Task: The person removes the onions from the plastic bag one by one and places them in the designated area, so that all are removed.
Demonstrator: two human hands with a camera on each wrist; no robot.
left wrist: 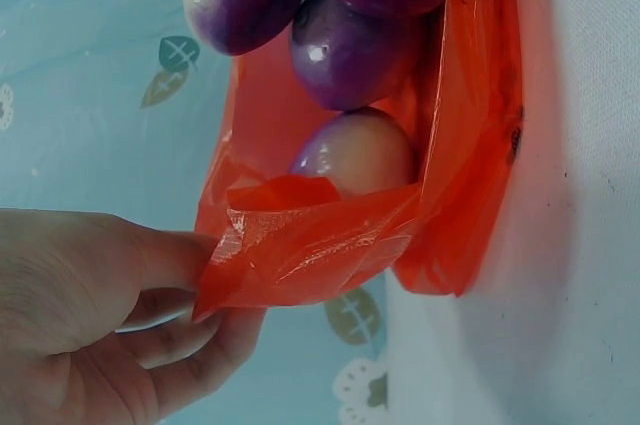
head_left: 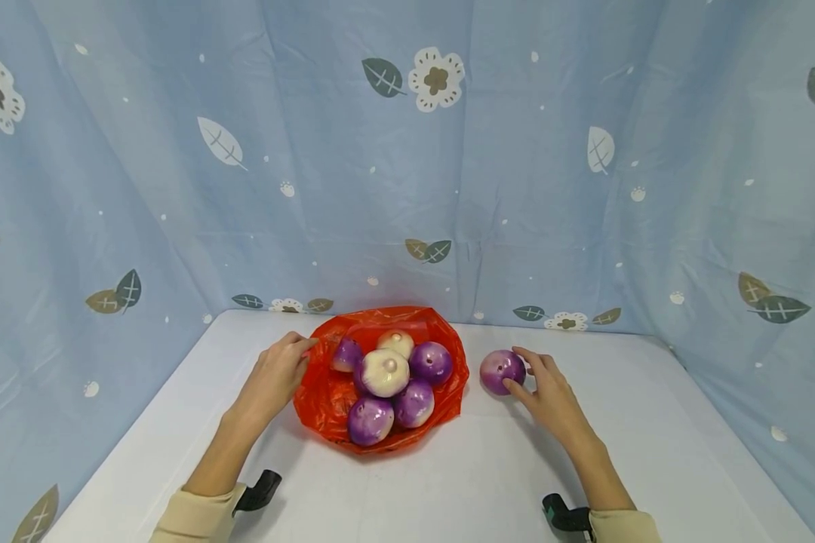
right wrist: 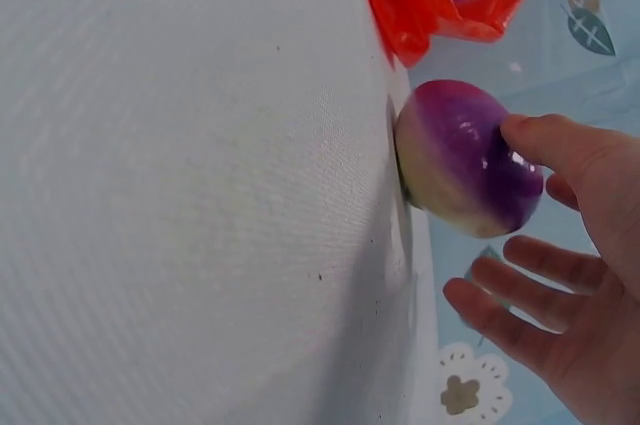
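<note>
A crumpled red plastic bag (head_left: 326, 422) stands wide open on the table with several glossy purple-and-white turnips (head_left: 385, 372) inside. My left hand (head_left: 278, 375) pinches the bag's left rim between thumb and fingers; in the left wrist view the red film (left wrist: 310, 255) stretches from the fingertips. To the right of the bag, a separate purple turnip (head_left: 501, 371) rests on the table. Its right side lies between the thumb and index finger of my right hand (head_left: 548, 388). The right wrist view shows the thumb on this turnip (right wrist: 465, 160), while the other fingers spread loosely below.
A white table (head_left: 407, 498) carries everything. Behind and at both sides hangs a light blue curtain (head_left: 353, 188) with leaves and flowers printed on it. Dark wrist-worn devices (head_left: 259, 490) sit by the sleeve cuffs.
</note>
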